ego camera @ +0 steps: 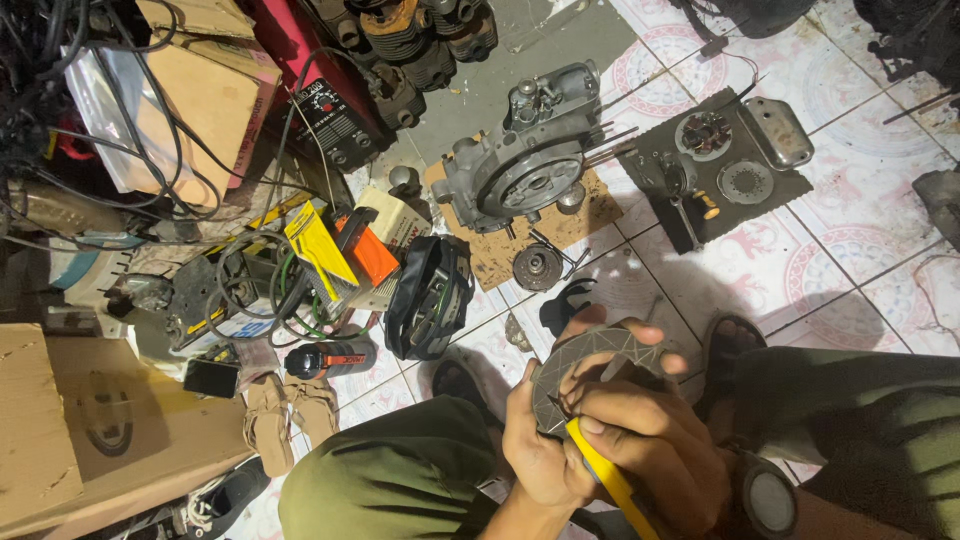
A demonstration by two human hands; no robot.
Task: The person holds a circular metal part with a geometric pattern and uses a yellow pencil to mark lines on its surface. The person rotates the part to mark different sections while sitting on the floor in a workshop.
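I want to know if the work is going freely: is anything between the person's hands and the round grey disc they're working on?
Nothing visible. The left hand grips the round grey disc directly from below, and the right hand lies over its lower edge, holding a yellow-handled tool against it. The tool's tip is hidden by the fingers.

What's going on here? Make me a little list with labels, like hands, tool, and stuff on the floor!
place: tiled floor crowded with parts
left hand: holds a round grey disc
right hand: grips a yellow-handled tool against the disc
middle of floor: grey engine casing on a piece of cardboard
right of it: dark mat with small metal parts
left side: cardboard boxes and tangled cables
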